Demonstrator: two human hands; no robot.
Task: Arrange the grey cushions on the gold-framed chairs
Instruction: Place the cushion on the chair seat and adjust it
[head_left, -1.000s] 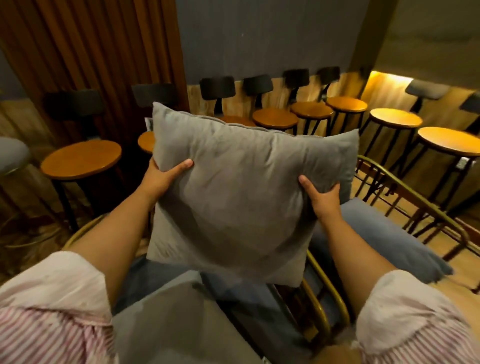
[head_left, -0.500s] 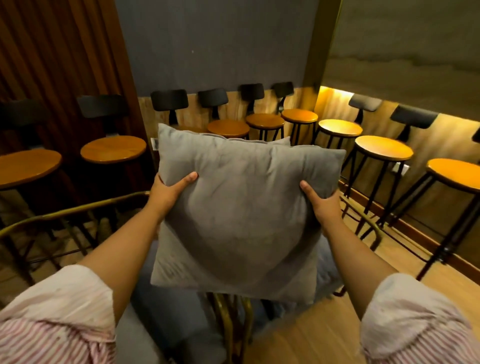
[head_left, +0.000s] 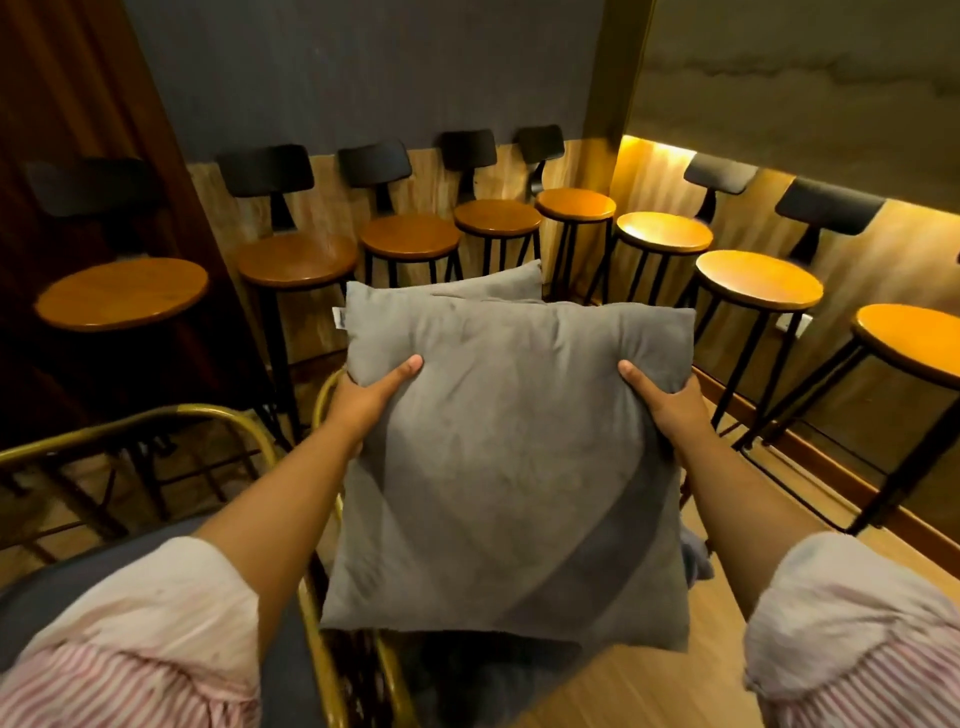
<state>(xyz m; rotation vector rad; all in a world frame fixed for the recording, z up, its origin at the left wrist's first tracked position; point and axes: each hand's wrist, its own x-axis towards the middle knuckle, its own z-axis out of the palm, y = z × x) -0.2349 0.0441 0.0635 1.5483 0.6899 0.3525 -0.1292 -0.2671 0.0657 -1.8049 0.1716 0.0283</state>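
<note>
I hold a square grey cushion (head_left: 509, 467) in front of me, tilted slightly back. My left hand (head_left: 371, 392) grips its left edge and my right hand (head_left: 665, 400) grips its right edge, thumbs on the front face. Behind its top edge a second grey cushion (head_left: 488, 286) shows, with a white tag at the left. A gold-framed chair (head_left: 130, 421) with a dark blue seat stands at the lower left. Another gold frame (head_left: 332, 670) runs beneath the held cushion, which hides most of that chair.
Round wooden bar stools (head_left: 405, 239) with black backs and legs line the back wall and the right wall (head_left: 758, 283). A dark wood panel (head_left: 78, 104) fills the left. Wooden floor (head_left: 649, 691) lies at the lower right.
The view has turned to the right and tipped down. The cushion sits lower in my hands, and a second grey cushion has come into sight behind it.
</note>
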